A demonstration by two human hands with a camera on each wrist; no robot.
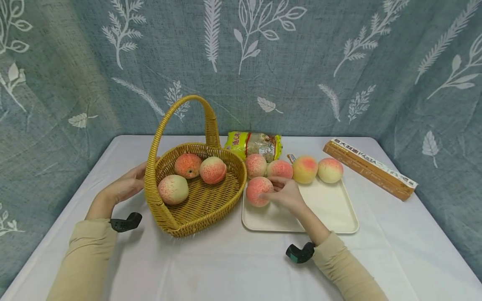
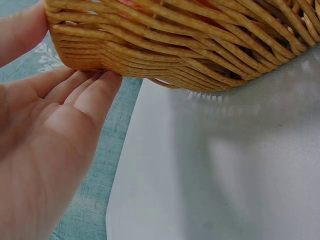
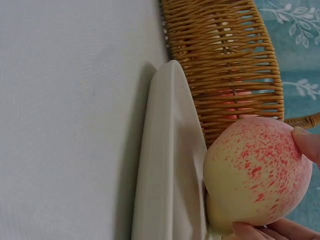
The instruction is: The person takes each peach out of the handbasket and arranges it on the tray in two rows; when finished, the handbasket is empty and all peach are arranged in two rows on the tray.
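Note:
My right hand (image 1: 288,194) grips a pink-speckled peach (image 1: 259,191) between thumb and fingers, over the left end of a cream tray (image 1: 327,211). In the right wrist view, the thumb presses one side of the peach (image 3: 255,172) and the fingertips the other. Several peaches line the tray's far side, among them a yellow-orange peach (image 1: 305,169). To the left, my left hand (image 1: 126,184) holds the side of a wicker basket (image 1: 211,219), thumb and fingers against the weave (image 2: 150,45). Inside the basket lie a pale peach (image 1: 173,189), a red-orange fruit (image 1: 187,165) and a pink-and-cream peach (image 1: 213,170).
A tall arched handle (image 1: 156,146) rises over the basket. Behind the tray lies a yellow-and-clear food packet (image 1: 254,145). A long brown box (image 1: 370,169) rests slantwise at the right of the white-covered table (image 1: 211,267). A patterned blue-green curtain (image 1: 241,92) hangs behind.

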